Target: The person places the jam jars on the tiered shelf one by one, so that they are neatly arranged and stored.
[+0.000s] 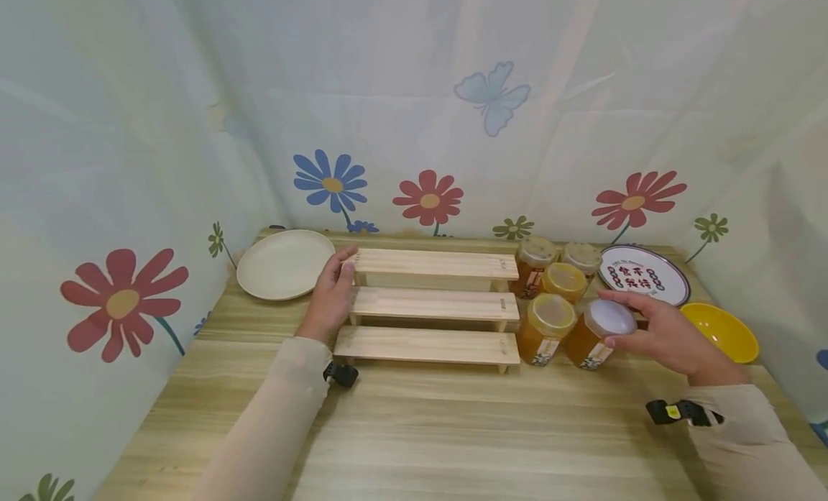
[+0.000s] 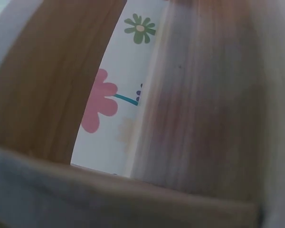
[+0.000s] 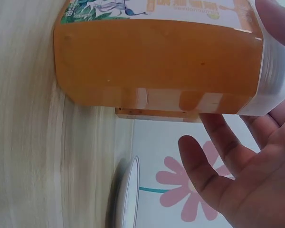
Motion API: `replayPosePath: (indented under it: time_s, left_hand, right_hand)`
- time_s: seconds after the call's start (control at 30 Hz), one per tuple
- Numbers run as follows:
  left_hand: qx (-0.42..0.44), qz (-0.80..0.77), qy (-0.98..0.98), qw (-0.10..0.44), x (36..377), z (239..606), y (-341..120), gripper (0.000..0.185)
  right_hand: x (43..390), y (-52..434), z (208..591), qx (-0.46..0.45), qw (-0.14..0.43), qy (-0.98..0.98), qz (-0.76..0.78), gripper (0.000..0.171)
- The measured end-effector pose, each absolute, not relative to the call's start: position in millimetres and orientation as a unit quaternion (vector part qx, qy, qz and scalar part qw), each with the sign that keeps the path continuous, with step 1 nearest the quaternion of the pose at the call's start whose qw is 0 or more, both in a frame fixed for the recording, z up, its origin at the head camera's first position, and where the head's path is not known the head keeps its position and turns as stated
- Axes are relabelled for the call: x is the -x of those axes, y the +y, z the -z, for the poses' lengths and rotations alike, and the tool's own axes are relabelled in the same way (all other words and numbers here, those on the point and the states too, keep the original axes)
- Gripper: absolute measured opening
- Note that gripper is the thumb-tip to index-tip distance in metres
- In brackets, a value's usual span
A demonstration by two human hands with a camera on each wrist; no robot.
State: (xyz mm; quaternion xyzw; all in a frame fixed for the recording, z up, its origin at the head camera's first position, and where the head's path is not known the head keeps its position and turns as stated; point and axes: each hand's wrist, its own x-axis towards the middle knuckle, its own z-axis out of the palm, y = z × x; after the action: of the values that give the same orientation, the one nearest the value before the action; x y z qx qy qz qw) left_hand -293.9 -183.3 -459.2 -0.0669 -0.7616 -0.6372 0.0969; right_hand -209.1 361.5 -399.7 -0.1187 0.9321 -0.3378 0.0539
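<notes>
My right hand (image 1: 673,336) is on the front right jar (image 1: 598,334), which stands on the counter (image 1: 414,429) just beside the wooden steps (image 1: 430,307). My fingers (image 3: 213,166) are spread around its white lid (image 1: 610,317), touching the lid's edge but not squeezing it tight. My left hand (image 1: 333,296) rests flat on the left end of the steps, fingers straight and close together. Four more jars (image 1: 550,285) stand behind.

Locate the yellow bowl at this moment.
In the head view the yellow bowl sits on the table at the far right, just beyond the right hand and in front of the printed round plate.
</notes>
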Motion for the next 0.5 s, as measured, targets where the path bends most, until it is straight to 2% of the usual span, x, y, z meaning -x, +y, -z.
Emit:
replayPosePath:
  time_s: [0.23, 0.5]
  left_hand:
    - [0.073, 0.634, -0.763, 0.103, 293.2, 459.9, -181.4, 0.045]
    - [0.063, 0.630, -0.767, 0.104, 292.4, 455.8, -180.9, 0.046]
  right_hand:
    - [201.7, 361.5, 396.5, 0.099, 0.049, 0.937, 0.332, 0.081]
    - [188.1, 369.3, 381.9, 0.113, -0.009, 0.929, 0.353, 0.071]
